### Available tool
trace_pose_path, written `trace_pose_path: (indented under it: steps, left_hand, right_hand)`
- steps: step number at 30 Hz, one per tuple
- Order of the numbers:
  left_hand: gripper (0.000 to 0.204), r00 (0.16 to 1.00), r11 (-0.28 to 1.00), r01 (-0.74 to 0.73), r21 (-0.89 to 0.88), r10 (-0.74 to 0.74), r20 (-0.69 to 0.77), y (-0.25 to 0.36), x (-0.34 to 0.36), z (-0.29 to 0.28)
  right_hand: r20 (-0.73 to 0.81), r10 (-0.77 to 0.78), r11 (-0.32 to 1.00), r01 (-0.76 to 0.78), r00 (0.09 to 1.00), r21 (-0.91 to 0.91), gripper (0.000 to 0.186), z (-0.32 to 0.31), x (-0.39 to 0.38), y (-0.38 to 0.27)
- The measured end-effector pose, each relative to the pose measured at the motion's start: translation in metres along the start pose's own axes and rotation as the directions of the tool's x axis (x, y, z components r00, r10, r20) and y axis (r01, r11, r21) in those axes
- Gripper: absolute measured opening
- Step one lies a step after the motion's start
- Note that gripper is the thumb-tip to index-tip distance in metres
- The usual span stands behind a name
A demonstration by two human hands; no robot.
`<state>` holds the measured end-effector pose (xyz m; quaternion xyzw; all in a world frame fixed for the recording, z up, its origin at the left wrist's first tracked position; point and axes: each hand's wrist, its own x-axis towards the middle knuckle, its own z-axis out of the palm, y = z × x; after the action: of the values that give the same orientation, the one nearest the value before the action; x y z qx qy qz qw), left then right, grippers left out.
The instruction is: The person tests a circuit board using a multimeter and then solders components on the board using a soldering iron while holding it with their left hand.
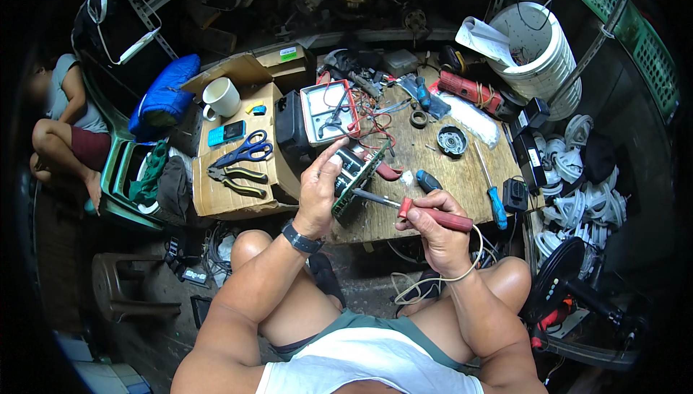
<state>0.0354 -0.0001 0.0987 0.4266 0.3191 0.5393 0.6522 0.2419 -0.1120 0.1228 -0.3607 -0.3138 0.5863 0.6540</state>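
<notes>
My left hand (315, 195), with a dark watch on its wrist, grips the left edge of a green circuit board (369, 176). The board is tilted up over the table's near edge and carries large black cylindrical capacitors (349, 163). Closed around the red handle of a soldering iron (452, 220) is my right hand (439, 241). The iron's metal shaft points left, its end at the board; whether it touches cannot be made out. A pale cord runs from the handle down past my right wrist.
On the wooden table (426, 210) lie screwdrivers (497, 208), a round motor part (452, 141), red wires and an open box (328, 112). Pliers (238, 180), scissors (245, 150) and a mug (221, 98) rest on cardboard at left. A white bucket (552, 69) stands far right. Another person (72, 109) sits far left.
</notes>
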Motion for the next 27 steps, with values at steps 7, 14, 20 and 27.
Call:
trace_pose_path:
  steps: [7,14,20,27]
  left_hand:
    - [0.047,0.999,0.999,-0.013,0.033,0.011,0.049,0.008,-0.004,0.008]
    - [0.048,0.998,0.999,-0.016,0.048,0.013,0.058,0.009,-0.006,0.014]
    - [0.047,0.998,1.0,-0.011,0.027,0.009,0.066,0.009,-0.006,0.015]
    - [0.046,0.998,0.999,-0.013,0.038,0.011,0.057,0.006,-0.007,0.015]
  right_hand:
    - [0.084,0.002,0.997,0.005,0.996,-0.083,0.016,-0.005,0.003,-0.014]
    - [0.114,-0.066,0.978,0.087,0.991,-0.19,0.016,-0.007,0.004,-0.018]
    - [0.136,-0.177,0.912,0.214,0.975,-0.35,0.018,-0.009,0.004,-0.017]
    - [0.217,-0.275,0.807,0.348,0.937,-0.478,0.019,-0.008,0.004,-0.025]
